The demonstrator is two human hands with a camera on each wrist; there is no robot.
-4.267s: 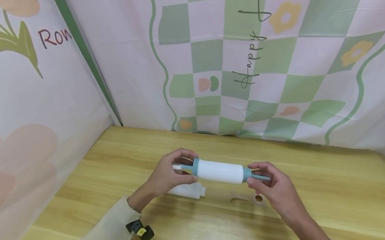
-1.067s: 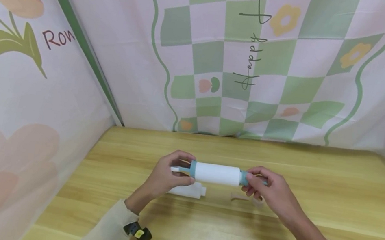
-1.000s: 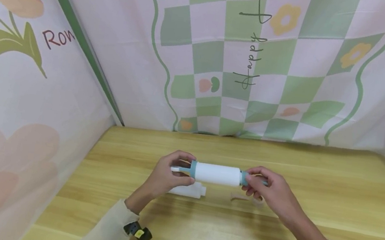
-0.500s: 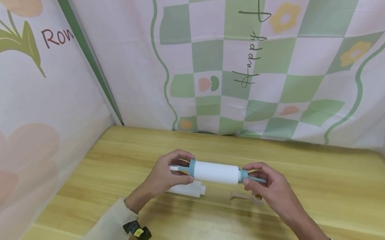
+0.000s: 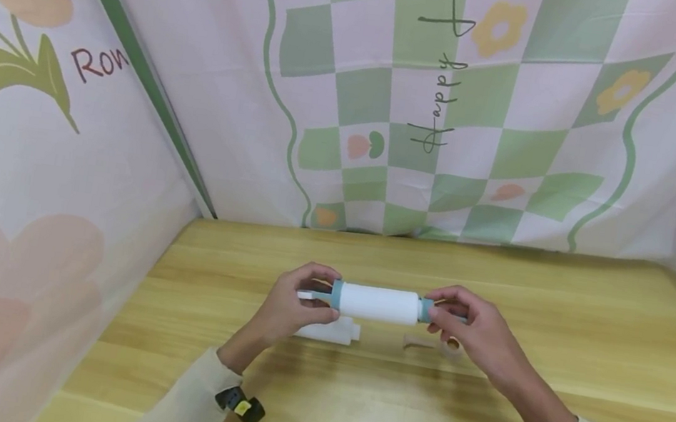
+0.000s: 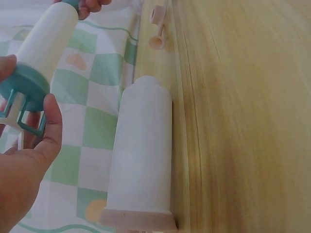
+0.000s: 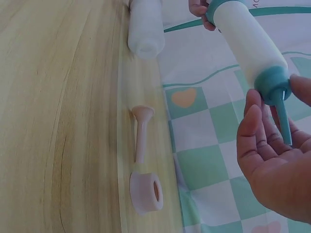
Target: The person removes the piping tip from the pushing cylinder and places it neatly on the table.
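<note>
A piping syringe [image 5: 379, 303] with a white barrel and teal ends is held level above the table. My left hand [image 5: 292, 305] grips the teal end cap [image 6: 29, 82], its thumb and fingers on opposite sides. A white plunger handle [image 6: 17, 121] pokes out there between teal struts. At the other end, my right hand [image 5: 478, 339] pinches the teal nozzle collar [image 7: 273, 85] between thumb and fingers. The narrow teal nozzle [image 7: 283, 119] points toward my right palm, mostly covered by the fingers in the head view.
Behind the syringe, a second white barrel [image 6: 143, 150] with a pink base lies on the wooden table [image 5: 376, 404]. To its right lie a pink nozzle [image 7: 141, 136] and a pink ring [image 7: 138, 194]. A patterned curtain [image 5: 407, 177] hangs at the table's back edge.
My right thumb and fingers have shifted back and forth round the collar, covering more of the nozzle now than half a second ago. The left hand keeps its grip; the syringe sits slightly further left than at first.
</note>
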